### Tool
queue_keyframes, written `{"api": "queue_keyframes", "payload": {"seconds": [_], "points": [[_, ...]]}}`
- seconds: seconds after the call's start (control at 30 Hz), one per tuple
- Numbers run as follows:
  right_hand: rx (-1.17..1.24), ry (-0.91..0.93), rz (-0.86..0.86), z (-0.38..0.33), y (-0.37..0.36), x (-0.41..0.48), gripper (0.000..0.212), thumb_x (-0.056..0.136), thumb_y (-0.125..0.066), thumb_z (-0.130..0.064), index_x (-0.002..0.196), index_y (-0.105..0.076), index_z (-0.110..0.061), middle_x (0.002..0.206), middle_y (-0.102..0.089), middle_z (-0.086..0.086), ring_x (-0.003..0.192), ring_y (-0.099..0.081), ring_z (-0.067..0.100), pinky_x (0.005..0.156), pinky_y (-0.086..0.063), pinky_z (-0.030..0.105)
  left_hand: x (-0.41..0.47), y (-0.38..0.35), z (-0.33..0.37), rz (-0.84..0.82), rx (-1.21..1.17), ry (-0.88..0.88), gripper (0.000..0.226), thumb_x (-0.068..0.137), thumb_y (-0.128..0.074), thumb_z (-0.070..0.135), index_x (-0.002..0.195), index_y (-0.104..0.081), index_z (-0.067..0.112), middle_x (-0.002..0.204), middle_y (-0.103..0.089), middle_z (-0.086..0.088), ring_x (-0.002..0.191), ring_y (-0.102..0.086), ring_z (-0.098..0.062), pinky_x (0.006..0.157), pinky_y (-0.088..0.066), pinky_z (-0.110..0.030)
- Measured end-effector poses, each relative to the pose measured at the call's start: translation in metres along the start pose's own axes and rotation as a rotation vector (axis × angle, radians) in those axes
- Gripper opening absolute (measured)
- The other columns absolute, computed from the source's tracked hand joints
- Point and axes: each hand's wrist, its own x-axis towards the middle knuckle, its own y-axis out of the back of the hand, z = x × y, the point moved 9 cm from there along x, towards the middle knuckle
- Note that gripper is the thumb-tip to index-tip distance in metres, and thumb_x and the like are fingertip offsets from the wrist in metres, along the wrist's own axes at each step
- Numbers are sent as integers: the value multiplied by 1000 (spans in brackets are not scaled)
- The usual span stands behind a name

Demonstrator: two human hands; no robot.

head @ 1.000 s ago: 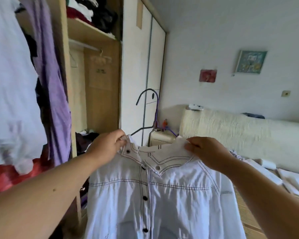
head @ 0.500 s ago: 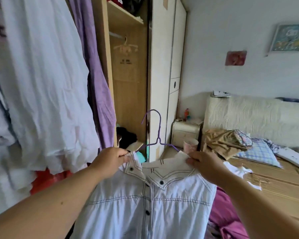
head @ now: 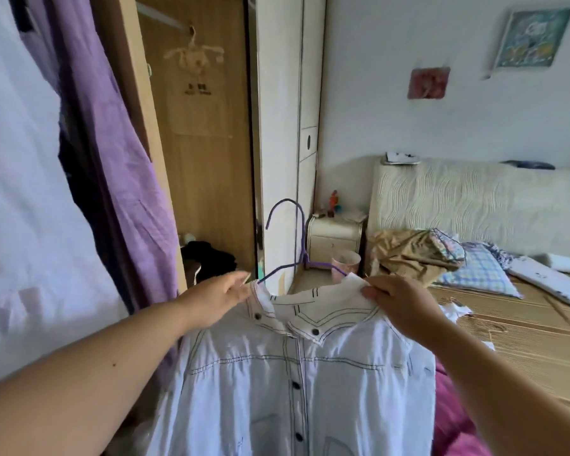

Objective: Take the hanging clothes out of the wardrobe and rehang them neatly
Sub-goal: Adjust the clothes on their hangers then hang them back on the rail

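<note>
A white shirt (head: 297,373) hangs on a purple wire hanger (head: 300,238), held up in front of the open wardrobe (head: 208,179), left of the bed (head: 524,334). The right hand (head: 400,306) has its grip pinched on the collar's right end. The left hand (head: 216,302) reaches the collar's left end with its fingers stretched out. It is blurred, so I cannot tell its grip.

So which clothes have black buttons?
The pale shirt on the purple hanger, its collar pinched by the right hand, the left hand touching it. The purple garment and white garment show none.
</note>
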Motion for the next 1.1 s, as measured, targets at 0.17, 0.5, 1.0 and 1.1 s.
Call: {"api": "queue_keyframes", "payload": {"seconds": [0.17,0.5,1.0,1.1], "points": [[13,-76,9,43,6,64,10,90,-60,-27,85,-68,-22,66,-57,-4,71,-54,17,57,-34,15,99,-8,6,35,-8,-40,27,97,-50,32,86,-60,9,87,-64,-9,85,-59,-22,62,-36,-25],[22,-284,65,148,13,120,41,89,-61,-26,57,-53,-50,52,-51,-14,56,-42,0,58,-36,22,264,-19,83,57,-21,-322,23,95,-54,30,72,-56,29,73,-60,4,76,-55,-19,64,-37,-29],[83,-659,288,215,-34,205,31,93,-55,-26,69,-52,-6,55,-39,-5,54,-33,11,53,-27,29,493,-69,142,-183,91,-688,29,94,-53,35,65,-52,32,69,-57,9,72,-53,-14,60,-36,-24],[101,-793,294,231,-48,194,25,94,-54,-25,78,-60,-5,58,-44,-6,54,-37,10,53,-29,28,517,-97,164,-305,95,-754,24,93,-56,33,69,-56,35,73,-62,8,74,-55,-14,61,-36,-22]]}}
